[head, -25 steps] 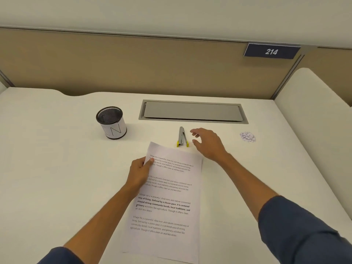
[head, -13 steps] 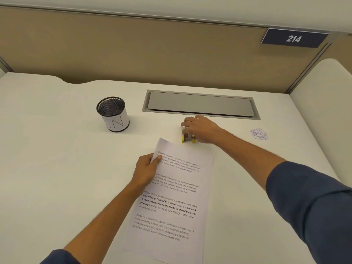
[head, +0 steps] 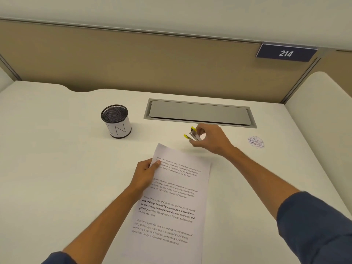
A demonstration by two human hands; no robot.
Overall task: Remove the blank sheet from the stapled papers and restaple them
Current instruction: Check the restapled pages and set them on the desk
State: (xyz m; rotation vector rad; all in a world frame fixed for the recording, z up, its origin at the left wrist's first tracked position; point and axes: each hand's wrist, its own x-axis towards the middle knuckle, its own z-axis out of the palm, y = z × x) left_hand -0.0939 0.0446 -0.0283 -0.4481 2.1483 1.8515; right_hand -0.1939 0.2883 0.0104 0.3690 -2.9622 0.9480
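Note:
The printed papers (head: 171, 202) lie slanted on the white desk (head: 57, 178), text facing up. My left hand (head: 145, 173) pinches their upper left edge, thumb on top. A small grey tool with yellow tips (head: 193, 135), staple-remover-like, is held off the desk by my right hand (head: 211, 140), just beyond the papers' top right corner. Its yellow tips point left toward the sheet. No staple or blank sheet can be made out.
A black mesh pen cup (head: 116, 121) with a white label stands at the left rear. A grey cable hatch (head: 200, 113) is set into the desk behind my right hand. A small crumpled scrap (head: 255, 141) lies to the right. A beige partition closes the back.
My right hand reached the tool, closed on it and lifted it off the desk, turning its yellow tips leftward. My left hand kept its hold on the papers.

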